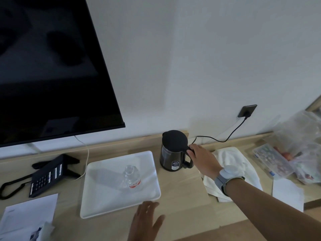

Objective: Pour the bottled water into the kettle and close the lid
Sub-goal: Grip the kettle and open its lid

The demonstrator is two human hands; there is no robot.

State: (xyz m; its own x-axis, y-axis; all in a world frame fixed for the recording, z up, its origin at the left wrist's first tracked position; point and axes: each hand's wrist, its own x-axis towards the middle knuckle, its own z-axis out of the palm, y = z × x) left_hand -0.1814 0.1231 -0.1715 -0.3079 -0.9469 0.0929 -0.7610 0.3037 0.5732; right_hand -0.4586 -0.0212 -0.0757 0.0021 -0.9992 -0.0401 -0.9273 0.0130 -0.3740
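"304" on kettle (175, 152) label

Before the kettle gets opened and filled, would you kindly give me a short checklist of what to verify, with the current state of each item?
1. Kettle upright on the desk: ok.
2. Kettle lid open for pouring: not ok, it looks shut.
3. Right hand at the kettle handle: ok, fingers at its top.
4. Water bottle within reach on the white tray: ok.
5. Bottle cap removed: cannot tell.
6. Left hand free to take the bottle: ok, open and empty.
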